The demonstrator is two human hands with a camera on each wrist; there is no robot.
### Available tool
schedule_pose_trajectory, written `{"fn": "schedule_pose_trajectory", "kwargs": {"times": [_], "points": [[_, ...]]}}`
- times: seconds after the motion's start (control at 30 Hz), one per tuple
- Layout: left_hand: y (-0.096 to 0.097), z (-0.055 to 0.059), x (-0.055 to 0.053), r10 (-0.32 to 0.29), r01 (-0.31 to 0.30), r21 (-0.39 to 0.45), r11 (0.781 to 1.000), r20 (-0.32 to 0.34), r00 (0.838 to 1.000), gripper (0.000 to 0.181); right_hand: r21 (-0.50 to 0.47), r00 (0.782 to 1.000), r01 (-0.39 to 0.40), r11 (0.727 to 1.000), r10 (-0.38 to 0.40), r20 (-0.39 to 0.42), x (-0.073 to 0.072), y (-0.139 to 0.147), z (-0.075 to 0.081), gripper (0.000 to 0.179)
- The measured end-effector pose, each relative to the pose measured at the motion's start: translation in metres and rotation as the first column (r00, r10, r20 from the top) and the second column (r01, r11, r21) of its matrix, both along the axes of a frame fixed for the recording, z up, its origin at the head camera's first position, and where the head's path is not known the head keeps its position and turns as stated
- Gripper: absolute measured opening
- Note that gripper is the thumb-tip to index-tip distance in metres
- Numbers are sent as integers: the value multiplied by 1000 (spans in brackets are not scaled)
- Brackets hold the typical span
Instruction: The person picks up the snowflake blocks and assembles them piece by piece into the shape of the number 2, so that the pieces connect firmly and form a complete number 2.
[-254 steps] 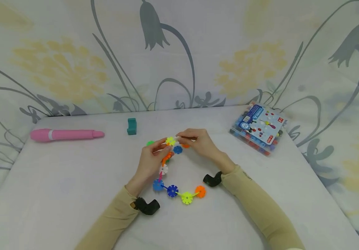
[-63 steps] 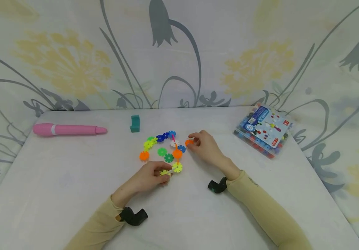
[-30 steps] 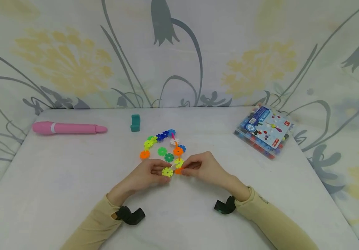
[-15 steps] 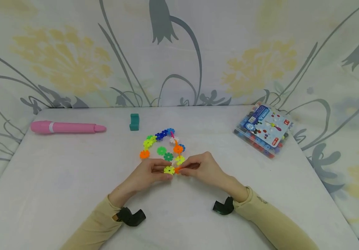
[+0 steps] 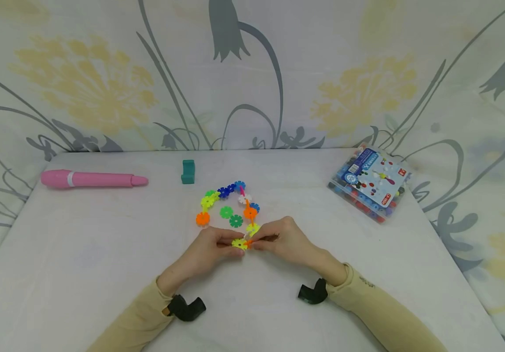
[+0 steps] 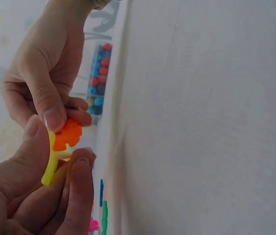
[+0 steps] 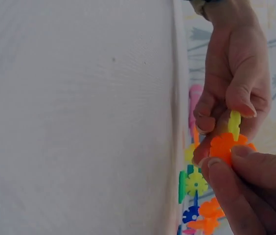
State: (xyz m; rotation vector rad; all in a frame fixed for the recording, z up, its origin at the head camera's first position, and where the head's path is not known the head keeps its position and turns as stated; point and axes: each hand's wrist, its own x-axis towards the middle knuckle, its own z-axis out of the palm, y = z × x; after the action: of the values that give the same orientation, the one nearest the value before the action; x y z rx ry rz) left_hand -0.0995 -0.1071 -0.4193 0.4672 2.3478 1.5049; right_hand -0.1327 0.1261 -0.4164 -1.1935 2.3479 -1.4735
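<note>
In the head view, a chain of colourful notched plastic discs [image 5: 250,213] curves across the middle of the table. My left hand [image 5: 210,248] pinches the yellow notched disc [image 5: 239,243] at its near end. My right hand [image 5: 288,239] pinches an orange notched disc [image 7: 222,147] between thumb and index finger. This orange disc meets the yellow disc's edge at an angle; how deep the slots sit, I cannot tell. A white disc and another yellow disc [image 5: 252,228] follow in the chain, partly hidden by my fingers. Two separate green discs [image 5: 236,221] lie inside the curve.
At the back left lies a pink rod [image 5: 94,179] with a white band. Near it stands a small teal block [image 5: 188,171]. A clear box [image 5: 370,183] of coloured balls with a printed label sits at the back right. Black cameras [image 5: 186,308] stick out at both wrists.
The chain has been turned round since the earliest frame. My right hand has brought the orange disc from the chain's right side down to the yellow disc. Lately both hands barely move.
</note>
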Motion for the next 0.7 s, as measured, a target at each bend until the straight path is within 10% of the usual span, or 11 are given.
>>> {"fn": "schedule_pose_trajectory", "kwargs": {"times": [0.7], "points": [[2,6,4,42,-42,-27,999,20,999,45,30,997,26,999,-24,-80,-1,-2,-3,9]]}}
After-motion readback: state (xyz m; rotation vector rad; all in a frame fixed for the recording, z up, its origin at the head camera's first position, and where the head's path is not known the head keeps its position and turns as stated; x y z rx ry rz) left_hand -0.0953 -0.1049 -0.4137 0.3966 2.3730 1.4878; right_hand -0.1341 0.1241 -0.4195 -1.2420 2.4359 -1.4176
